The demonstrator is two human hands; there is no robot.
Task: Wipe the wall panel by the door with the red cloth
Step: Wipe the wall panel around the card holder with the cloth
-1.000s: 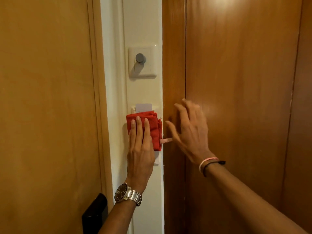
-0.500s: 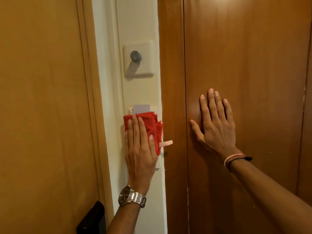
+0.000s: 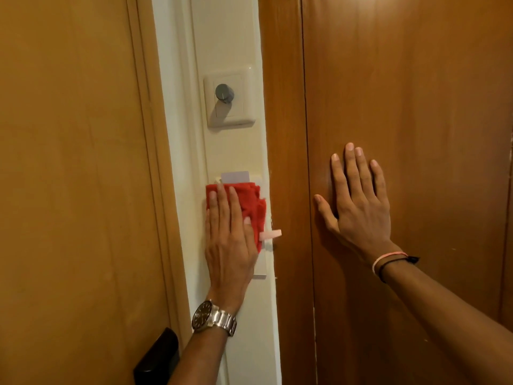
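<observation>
2 bare hands are working in the middle of the frame: the left hand [image 3: 230, 245] is lying flat, fingers together, pressing the folded red cloth [image 3: 251, 202] against the narrow cream wall panel [image 3: 230, 151], pinning it under palm and fingers without curling round it, while the right hand [image 3: 358, 198] is resting open, fingers spread, on the dark brown wooden door [image 3: 402, 107] at right centre, holding nothing. The cloth is sitting at the centre of the frame, over the white key-card holder [image 3: 261, 269], just below the white card [image 3: 236, 177] poking out of the slot, with a pale pink tag [image 3: 270, 235] sticking out at its right edge. To wipe well, the left palm is probably best kept flat with even pressure, gliding in long vertical strokes, easing round the card so it is not dislodged, then reaching up toward the white dimmer plate with its grey round knob [image 3: 224, 93] in the upper centre. Compared with 0.5 seconds earlier, the cloth and left hand are sitting in much the same place on the panel, and the right hand is staying planted on the door, with only the view shifting slightly.
</observation>
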